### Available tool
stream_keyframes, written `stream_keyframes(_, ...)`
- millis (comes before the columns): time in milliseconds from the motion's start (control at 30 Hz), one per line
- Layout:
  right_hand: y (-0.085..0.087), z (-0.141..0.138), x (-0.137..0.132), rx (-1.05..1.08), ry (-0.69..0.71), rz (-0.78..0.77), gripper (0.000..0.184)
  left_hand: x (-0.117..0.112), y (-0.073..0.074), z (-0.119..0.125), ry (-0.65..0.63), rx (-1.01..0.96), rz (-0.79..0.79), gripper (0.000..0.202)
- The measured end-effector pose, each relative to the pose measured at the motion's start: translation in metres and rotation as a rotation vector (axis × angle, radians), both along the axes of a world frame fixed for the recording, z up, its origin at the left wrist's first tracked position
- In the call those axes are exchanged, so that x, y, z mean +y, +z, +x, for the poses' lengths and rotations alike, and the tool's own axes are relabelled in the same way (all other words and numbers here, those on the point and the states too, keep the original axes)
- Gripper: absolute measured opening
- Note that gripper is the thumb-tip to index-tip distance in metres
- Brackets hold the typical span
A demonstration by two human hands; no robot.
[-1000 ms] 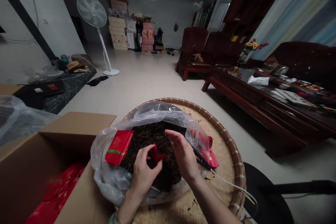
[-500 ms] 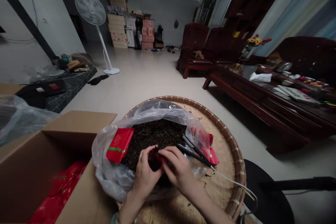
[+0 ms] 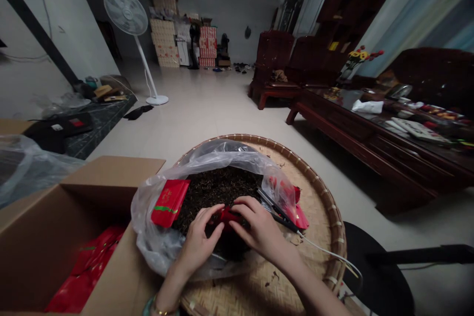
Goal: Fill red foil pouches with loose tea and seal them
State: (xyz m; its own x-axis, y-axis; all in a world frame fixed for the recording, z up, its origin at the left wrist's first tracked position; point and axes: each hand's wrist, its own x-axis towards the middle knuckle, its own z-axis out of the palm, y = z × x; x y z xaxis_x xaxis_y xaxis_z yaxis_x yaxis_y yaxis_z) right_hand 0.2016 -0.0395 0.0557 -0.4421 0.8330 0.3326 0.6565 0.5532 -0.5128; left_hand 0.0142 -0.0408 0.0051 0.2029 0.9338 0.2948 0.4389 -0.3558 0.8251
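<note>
Between both hands is a small red packet, held over loose dark tea leaves in a clear plastic bag. My left hand grips its left side with curled fingers and thumb. On the other side, my right hand pinches it, partly hiding it. A stack of flat red packets lies on the bag's left edge. Just right of my right hand rests a black tong-shaped tool with a white cord, perhaps a hair straightener. More red packets lie beyond it, partly under the plastic.
The bag sits on a round woven bamboo tray. At left stands an open cardboard box holding red packets. A black round base is at right. Further off are a white fan and a dark wooden table.
The red packet has turned and now shows more of its red surface between my hands. My fingers have spread slightly apart along it, and my left hand has shifted a little left.
</note>
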Motion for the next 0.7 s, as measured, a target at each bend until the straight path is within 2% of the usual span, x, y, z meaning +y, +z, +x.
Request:
stream_keyframes(67, 0.003, 0.000, 0.000, -0.069, 0.007, -0.065, 0.021, 0.000, 0.000, 0.001, -0.004, -0.001, -0.015, 0.035)
stream_keyframes(167, 0.004, -0.002, 0.001, -0.149, 0.003, -0.133, 0.014, -0.001, 0.002, 0.002, -0.022, -0.015, -0.027, 0.032)
stream_keyframes(300, 0.005, 0.000, 0.002, -0.071, 0.041, -0.131, 0.015, 0.001, 0.005, 0.005, -0.027, -0.090, -0.038, 0.024)
stream_keyframes(400, 0.006, 0.002, 0.005, 0.084, 0.030, -0.145, 0.014, 0.005, 0.009, 0.008, 0.055, -0.193, -0.109, 0.019)
stream_keyframes(467, 0.005, 0.002, 0.010, 0.253, -0.054, -0.186, 0.015, 0.007, 0.012, 0.012, 0.087, -0.278, -0.209, 0.020)
stream_keyframes(533, 0.001, 0.002, 0.016, 0.439, -0.146, -0.307, 0.018, 0.009, 0.015, 0.016, 0.085, -0.364, -0.319, 0.022)
stream_keyframes(633, -0.006, 0.001, 0.026, 0.653, -0.213, -0.563, 0.018, 0.010, 0.016, 0.022, 0.067, -0.508, -0.452, 0.029)
stream_keyframes(700, -0.009, 0.001, 0.031, 0.744, -0.238, -0.646, 0.023, 0.009, 0.015, 0.024, -0.022, -0.596, -0.554, 0.042)
